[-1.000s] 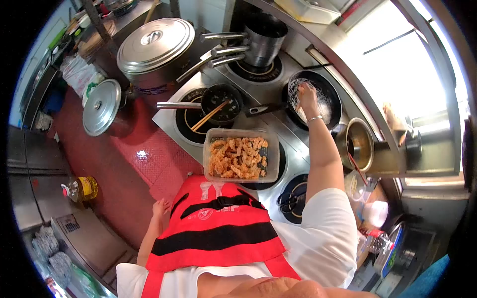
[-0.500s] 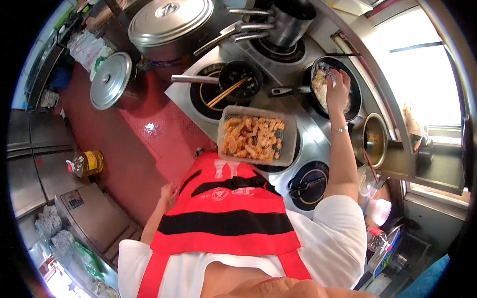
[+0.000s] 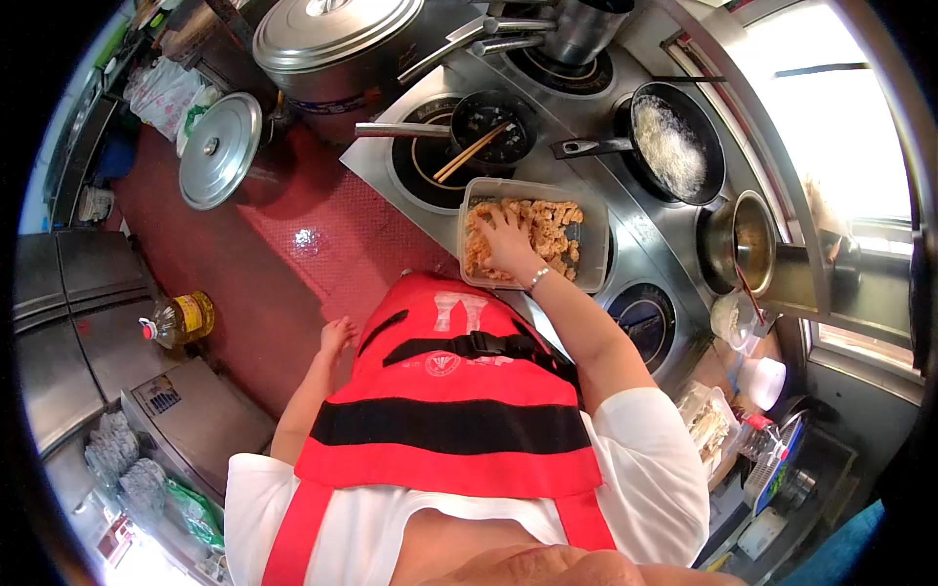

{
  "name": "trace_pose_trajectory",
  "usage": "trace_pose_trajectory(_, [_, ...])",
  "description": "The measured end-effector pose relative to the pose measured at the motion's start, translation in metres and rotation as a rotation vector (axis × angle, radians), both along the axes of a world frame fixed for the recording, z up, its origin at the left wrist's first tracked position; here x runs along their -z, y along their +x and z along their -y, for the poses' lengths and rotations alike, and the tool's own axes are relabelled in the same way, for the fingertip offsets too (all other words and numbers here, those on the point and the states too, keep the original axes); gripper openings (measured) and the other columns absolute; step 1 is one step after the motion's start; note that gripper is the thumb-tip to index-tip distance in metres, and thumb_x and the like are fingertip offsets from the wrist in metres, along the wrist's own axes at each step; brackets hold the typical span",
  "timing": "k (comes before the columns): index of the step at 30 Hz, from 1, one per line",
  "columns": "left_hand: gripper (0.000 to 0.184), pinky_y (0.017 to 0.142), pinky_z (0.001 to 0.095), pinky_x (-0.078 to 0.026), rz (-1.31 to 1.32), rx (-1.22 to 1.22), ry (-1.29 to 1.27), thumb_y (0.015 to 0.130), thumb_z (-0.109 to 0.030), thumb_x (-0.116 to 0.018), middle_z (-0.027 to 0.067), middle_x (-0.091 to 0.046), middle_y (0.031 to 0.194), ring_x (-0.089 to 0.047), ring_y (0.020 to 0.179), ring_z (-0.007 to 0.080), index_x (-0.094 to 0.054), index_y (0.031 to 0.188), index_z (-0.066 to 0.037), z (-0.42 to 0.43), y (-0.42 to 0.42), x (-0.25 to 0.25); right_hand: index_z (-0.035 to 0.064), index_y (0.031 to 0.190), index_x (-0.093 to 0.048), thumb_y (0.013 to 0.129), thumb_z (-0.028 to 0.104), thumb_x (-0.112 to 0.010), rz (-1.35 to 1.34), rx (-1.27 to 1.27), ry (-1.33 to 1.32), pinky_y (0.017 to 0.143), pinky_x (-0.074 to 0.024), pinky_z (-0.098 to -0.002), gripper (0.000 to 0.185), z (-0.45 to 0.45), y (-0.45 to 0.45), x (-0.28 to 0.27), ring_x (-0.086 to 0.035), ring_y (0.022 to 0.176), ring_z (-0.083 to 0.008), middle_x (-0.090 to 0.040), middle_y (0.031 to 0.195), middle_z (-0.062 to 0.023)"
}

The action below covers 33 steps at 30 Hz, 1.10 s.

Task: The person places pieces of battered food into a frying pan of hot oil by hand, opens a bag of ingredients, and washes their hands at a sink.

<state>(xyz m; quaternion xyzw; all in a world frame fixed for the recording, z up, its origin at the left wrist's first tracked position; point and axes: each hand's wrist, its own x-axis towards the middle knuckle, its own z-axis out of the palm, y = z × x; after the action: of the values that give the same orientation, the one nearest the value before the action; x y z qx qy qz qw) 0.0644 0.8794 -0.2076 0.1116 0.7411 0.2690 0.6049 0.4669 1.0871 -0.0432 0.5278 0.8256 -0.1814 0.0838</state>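
My right hand (image 3: pixel 508 242) is down in a clear plastic container (image 3: pixel 592 249), its fingers spread over the left part of the orange-brown battered pieces (image 3: pixel 552 227). Whether a piece is between the fingers cannot be made out. By my side, left of the red apron (image 3: pixel 449 430), my left hand (image 3: pixel 338 335) hangs with nothing in it, fingers apart. Pale bubbling oil fills part of the black frying pan (image 3: pixel 674 146) at the upper right. Wooden chopsticks (image 3: pixel 472 153) rest in a small dark saucepan (image 3: pixel 515 115) just above the container.
A brass-coloured bowl (image 3: pixel 752 239) stands right of the frying pan. Steel saucepans (image 3: pixel 586 34) and a large lidded pot (image 3: pixel 332 39) are at the top. A lidded pot (image 3: pixel 220 151) and an oil bottle (image 3: pixel 179 319) stand on the left. Below the bowl is a bare burner (image 3: pixel 642 322).
My right hand has moved from over the frying pan, down and left into the container. The bubbling oil is now uncovered. The whole view has shifted slightly. My left hand still hangs at my side.
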Motion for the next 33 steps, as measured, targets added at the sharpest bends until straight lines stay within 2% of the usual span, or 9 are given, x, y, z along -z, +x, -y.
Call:
trace_pose_trajectory(4, [0.024,0.048,0.0217,-0.042,-0.035,-0.1,-0.061,0.089,-0.03,-0.055,0.005,-0.064,0.082,-0.061,0.066,0.0141,-0.059,0.093,-0.007,0.018,-0.021,0.003,0.0171,0.131,-0.04,0.055,0.024,-0.082,0.051,0.112,0.067,0.095,-0.0384,-0.0531,0.088,0.0,-0.011,0.036,-0.027,0.127,-0.0397,-0.027,0.14,-0.0139])
trace_pose_trajectory(7, [0.02,0.049,0.0236,-0.042,-0.366,0.615,0.648,0.088,-0.026,-0.055,0.0033,-0.055,0.069,-0.057,0.063,0.014,-0.052,0.078,-0.009,0.054,-0.059,0.044,0.016,0.128,-0.044,0.064,0.018,-0.073,-0.001,0.04,0.039,0.083,-0.0477,-0.0489,0.07,-0.002,-0.005,0.024,-0.033,0.122,-0.0402,-0.03,0.138,-0.0134])
trace_pose_trajectory(10, [0.02,0.047,0.0259,-0.04,-0.553,0.945,0.608,0.088,-0.02,-0.053,0.0026,-0.051,0.064,-0.052,0.058,0.0137,-0.048,0.072,-0.01,0.058,-0.061,0.037,0.0155,0.12,-0.049,0.065,0.015,-0.069,0.013,0.014,0.088,0.08,-0.0492,-0.0472,0.058,-0.012,0.002,0.103,-0.04,0.116,-0.0396,-0.035,0.133,-0.0149])
trace_pose_trajectory(12, [0.019,0.047,0.0261,-0.039,-0.901,1.251,0.604,0.09,-0.019,-0.051,0.002,-0.052,0.064,-0.05,0.056,0.0133,-0.049,0.073,-0.01,0.053,-0.049,0.0,0.0156,0.118,-0.051,0.065,0.014,-0.068,0.013,-0.019,0.148,0.079,-0.0495,-0.0466,0.056,-0.018,0.003,0.106,-0.041,0.115,-0.0392,-0.037,0.132,-0.0154])
trace_pose_trajectory(13, [0.019,0.047,0.0261,-0.039,-0.906,1.254,0.624,0.09,-0.019,-0.051,0.002,-0.052,0.064,-0.05,0.056,0.0133,-0.049,0.073,-0.01,0.048,-0.044,-0.003,0.0158,0.117,-0.051,0.066,0.014,-0.068,0.058,0.038,0.163,0.078,-0.0499,-0.0457,0.054,-0.003,-0.006,0.068,-0.044,0.113,-0.0387,-0.038,0.131,-0.0158])
trace_pose_trajectory(18, [0.017,0.048,0.0256,-0.039,0.008,-0.061,-0.076,0.09,-0.024,-0.05,0.0011,-0.055,0.068,-0.051,0.057,0.013,-0.055,0.083,-0.01,0.041,-0.034,-0.015,0.0133,0.116,-0.053,0.073,0.011,-0.06,0.129,0.0,0.132,0.075,-0.0499,-0.0431,0.044,-0.001,-0.011,0.026,-0.051,0.103,-0.0349,-0.044,0.118,-0.0157])
trace_pose_trajectory(22, [0.016,0.047,0.0251,-0.038,0.145,-0.093,0.043,0.09,-0.024,-0.05,0.0008,-0.056,0.07,-0.051,0.056,0.0121,-0.055,0.085,-0.01,0.05,-0.044,-0.006,0.0131,0.115,-0.054,0.074,0.009,-0.057,-0.067,0.145,0.018,0.075,-0.0501,-0.0434,0.041,-0.008,-0.003,0.046,-0.051,0.102,-0.0358,-0.045,0.118,-0.016])
trace_pose_trajectory(28, [0.017,0.046,0.0222,-0.037,-0.014,0.024,0.015,0.091,-0.026,-0.051,0.0008,-0.056,0.071,-0.052,0.056,0.0107,-0.053,0.084,-0.011,0.066,-0.033,-0.008,0.0138,0.111,-0.056,0.072,0.003,-0.057,-0.001,-0.107,0.019,0.078,-0.0493,-0.0397,0.04,-0.007,0.029,0.037,-0.056,0.092,-0.0356,-0.047,0.112,-0.0169])
trace_pose_trajectory(33, [0.017,0.047,0.0224,-0.039,0.048,0.018,0.06,0.09,-0.027,-0.052,0.0005,-0.058,0.073,-0.054,0.058,0.01,-0.053,0.085,-0.011,0.083,-0.046,0.048,0.0099,0.104,-0.055,0.063,-0.001,-0.064,-0.529,0.183,-0.019,0.074,-0.0475,-0.039,0.044,-0.014,0.059,0.031,-0.057,0.09,-0.0303,-0.05,0.106,-0.015])
